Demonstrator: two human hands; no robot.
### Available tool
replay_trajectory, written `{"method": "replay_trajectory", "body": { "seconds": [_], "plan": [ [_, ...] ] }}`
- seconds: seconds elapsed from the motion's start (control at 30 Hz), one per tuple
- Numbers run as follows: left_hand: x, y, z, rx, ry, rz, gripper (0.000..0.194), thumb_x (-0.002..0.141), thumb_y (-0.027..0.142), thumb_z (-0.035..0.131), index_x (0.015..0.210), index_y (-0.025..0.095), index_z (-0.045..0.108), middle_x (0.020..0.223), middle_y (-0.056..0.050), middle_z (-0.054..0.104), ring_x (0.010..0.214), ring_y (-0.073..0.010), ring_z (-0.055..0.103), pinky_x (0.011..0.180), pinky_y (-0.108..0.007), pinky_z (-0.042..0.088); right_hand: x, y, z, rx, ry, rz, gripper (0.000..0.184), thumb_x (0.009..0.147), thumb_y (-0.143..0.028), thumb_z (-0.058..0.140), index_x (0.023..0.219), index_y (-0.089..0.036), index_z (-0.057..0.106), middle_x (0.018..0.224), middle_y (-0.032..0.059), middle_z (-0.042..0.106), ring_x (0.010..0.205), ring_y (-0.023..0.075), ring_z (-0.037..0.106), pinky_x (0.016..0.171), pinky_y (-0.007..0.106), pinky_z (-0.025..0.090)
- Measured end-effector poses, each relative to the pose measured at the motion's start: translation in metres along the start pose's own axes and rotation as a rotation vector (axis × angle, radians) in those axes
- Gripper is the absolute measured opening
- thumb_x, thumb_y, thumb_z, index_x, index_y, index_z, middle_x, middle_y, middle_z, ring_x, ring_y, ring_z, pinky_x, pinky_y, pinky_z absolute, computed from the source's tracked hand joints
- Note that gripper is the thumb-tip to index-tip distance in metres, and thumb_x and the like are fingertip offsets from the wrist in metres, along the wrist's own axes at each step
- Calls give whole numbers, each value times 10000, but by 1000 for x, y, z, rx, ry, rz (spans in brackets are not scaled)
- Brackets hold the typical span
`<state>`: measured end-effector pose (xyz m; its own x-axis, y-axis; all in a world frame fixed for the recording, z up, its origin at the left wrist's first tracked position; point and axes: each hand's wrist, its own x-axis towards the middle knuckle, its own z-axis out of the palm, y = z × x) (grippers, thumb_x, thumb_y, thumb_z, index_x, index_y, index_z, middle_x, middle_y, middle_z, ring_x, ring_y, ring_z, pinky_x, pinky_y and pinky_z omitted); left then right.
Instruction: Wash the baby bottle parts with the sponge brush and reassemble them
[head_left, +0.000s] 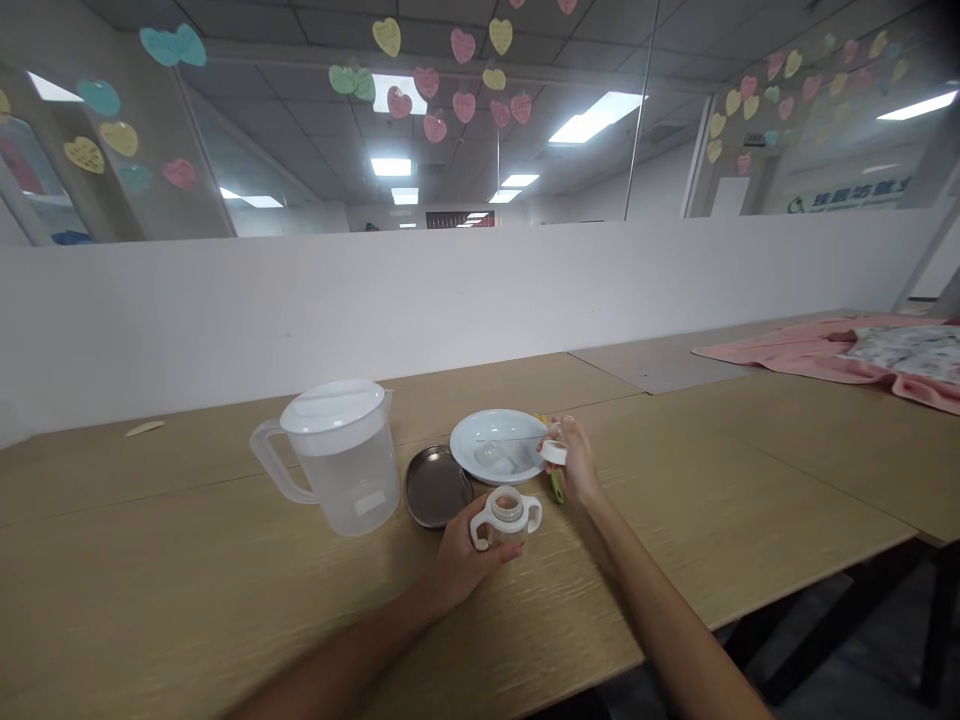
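Note:
My left hand (459, 560) is wrapped round a baby bottle (507, 538) with two white side handles. The bottle is upright and its top is uncovered. In my right hand (576, 462), raised over the right rim of a pale bowl (472, 468), is a white bottle collar (554, 452), pinched between the fingers. Inside the bowl lie clear and whitish pieces (491, 455), too indistinct to name. A green and yellow object (556, 487) shows partly under my right hand, the rest hidden. Left of the bowl sits a dark metal dish (435, 490), close to my left hand.
A clear plastic pitcher (352, 480) with a white lid stands at the left. A pale flat piece (145, 428) lies farther left. Pink cloth (795, 345) covers the far right of the wooden table (712, 480). Behind rises a white wall (420, 300) with windows above.

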<state>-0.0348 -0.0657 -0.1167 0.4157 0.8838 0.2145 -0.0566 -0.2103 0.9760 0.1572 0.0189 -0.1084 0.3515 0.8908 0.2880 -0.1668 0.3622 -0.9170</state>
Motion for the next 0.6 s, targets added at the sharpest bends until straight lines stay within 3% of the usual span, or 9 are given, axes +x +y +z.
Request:
{"method": "replay_trajectory", "body": {
  "seconds": [0.1, 0.2, 0.4, 0.5, 0.6],
  "plan": [
    [0, 1, 0, 4, 5, 6, 503, 628, 295, 783, 1084, 167, 617, 913, -41, 653, 794, -155, 563, 723, -256, 434, -1, 6, -5, -549, 111, -228, 527, 709, -681, 503, 925, -200, 503, 763, 49, 628, 624, 182, 565, 532, 260, 383],
    [-1, 3, 0, 3, 16, -9, 487, 619, 295, 789, 1060, 167, 626, 900, -37, 655, 784, -153, 564, 712, -252, 433, -1, 9, -9, -863, 60, -334, 497, 765, -651, 457, 895, -187, 582, 818, 89, 656, 699, 217, 596, 613, 288, 393],
    [0, 4, 1, -2, 11, -19, 501, 608, 301, 793, 1062, 167, 630, 893, -36, 656, 768, -151, 563, 703, -256, 434, 1, 10, -11, -835, -68, -323, 539, 861, -600, 319, 947, -192, 660, 918, 102, 687, 798, 219, 622, 708, 299, 417],
    [0, 2, 1, 8, 18, -14, 495, 614, 296, 788, 1064, 165, 629, 901, -39, 655, 775, -154, 562, 709, -261, 434, 3, 12, -12, -822, -45, -286, 553, 863, -607, 298, 1002, -179, 620, 899, 100, 682, 821, 226, 615, 709, 302, 417],
    [0, 2, 1, 19, 22, -7, 496, 617, 287, 786, 1070, 164, 624, 899, -41, 655, 770, -154, 561, 707, -263, 436, 3, 15, -12, -852, -11, -278, 542, 862, -620, 289, 930, -179, 597, 859, 91, 673, 813, 230, 604, 691, 298, 405]
  ]
}}
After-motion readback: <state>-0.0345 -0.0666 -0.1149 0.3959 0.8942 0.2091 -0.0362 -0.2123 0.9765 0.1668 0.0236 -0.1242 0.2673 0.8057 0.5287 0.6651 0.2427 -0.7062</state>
